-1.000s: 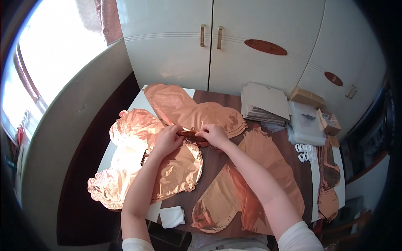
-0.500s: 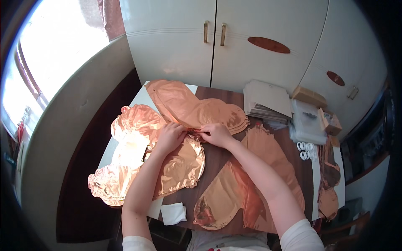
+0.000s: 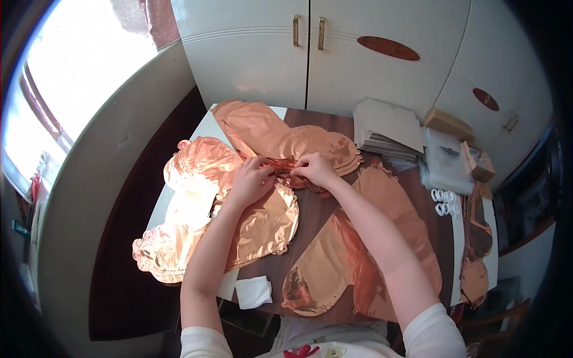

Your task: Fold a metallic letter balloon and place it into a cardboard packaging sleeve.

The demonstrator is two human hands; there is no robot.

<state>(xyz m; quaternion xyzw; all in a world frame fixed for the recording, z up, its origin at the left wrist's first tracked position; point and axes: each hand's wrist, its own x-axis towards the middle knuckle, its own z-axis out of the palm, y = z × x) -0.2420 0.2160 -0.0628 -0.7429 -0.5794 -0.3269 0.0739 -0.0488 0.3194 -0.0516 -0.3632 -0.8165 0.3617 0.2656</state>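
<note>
Pinching hands, head view: the left hand and the right hand both nip the bunched copper foil in curled fingertips.
Bunched copper foil: right between them, long axis running side to side, dipping slightly toward the right; neither hand is nearer, as both touch it. Whether it rests on the table, I can't tell.
Far foil stack: just beyond the hands.
White cloth: well apart, near the close edge.

The left window glares, washing out nearby copper foil.
</note>
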